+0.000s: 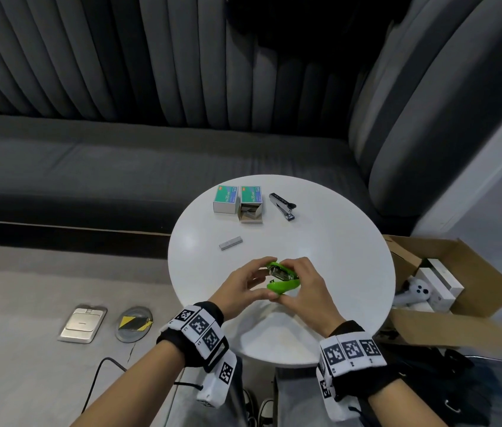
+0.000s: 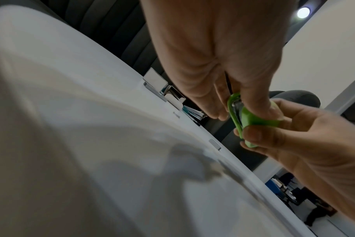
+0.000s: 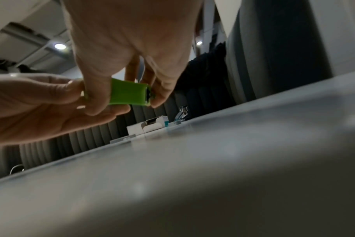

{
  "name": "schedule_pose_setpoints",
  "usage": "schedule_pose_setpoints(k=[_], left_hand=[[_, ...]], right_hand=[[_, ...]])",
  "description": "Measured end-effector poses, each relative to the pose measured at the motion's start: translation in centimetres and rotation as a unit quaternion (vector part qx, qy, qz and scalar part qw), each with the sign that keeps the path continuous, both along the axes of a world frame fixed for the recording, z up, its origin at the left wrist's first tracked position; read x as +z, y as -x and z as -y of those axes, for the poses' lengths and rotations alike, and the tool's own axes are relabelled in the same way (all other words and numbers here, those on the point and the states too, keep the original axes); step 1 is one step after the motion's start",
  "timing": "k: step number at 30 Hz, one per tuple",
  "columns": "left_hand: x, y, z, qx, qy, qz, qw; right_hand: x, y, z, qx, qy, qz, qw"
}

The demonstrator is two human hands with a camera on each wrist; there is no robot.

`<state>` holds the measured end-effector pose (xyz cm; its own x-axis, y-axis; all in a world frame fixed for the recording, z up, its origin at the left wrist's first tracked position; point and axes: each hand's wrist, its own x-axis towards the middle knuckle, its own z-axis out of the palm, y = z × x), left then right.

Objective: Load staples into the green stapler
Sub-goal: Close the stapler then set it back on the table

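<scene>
Green stapler (image 1: pixel 282 277) is gripped hinged-open by both hands — left hand (image 1: pixel 243 283), right hand (image 1: pixel 306 283) — while the staple strip (image 1: pixel 230 243) lies flat on the bench (image 1: pixel 336 241), just beyond and nearer the left.

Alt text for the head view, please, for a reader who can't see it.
Both hands, the left hand and right hand, hold a small green plastic stapler hinged open above a round white table. Farther back lie a loose silver staple strip, two green-topped staple boxes, one open, and a silver metal stapler.
</scene>
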<state>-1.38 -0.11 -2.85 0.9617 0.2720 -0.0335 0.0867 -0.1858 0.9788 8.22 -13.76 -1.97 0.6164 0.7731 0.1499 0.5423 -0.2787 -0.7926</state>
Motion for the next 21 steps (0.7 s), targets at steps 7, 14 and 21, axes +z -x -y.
schedule_pose_setpoints(k=[7, 14, 21], left_hand=[[0.2, 0.2, 0.2, 0.014, -0.032, 0.037, 0.999], [0.7, 0.3, 0.1, 0.015, -0.037, 0.029, 0.999], [1.4, -0.4, 0.5, 0.066, 0.027, -0.009, 0.997]], right_hand=[[-0.7, -0.1, 0.4, 0.005, -0.027, 0.103, 0.994], [-0.9, -0.3, 0.5, 0.003, -0.056, 0.12, 0.991], [1.0, 0.4, 0.8, -0.019, -0.042, -0.227, 0.973]])
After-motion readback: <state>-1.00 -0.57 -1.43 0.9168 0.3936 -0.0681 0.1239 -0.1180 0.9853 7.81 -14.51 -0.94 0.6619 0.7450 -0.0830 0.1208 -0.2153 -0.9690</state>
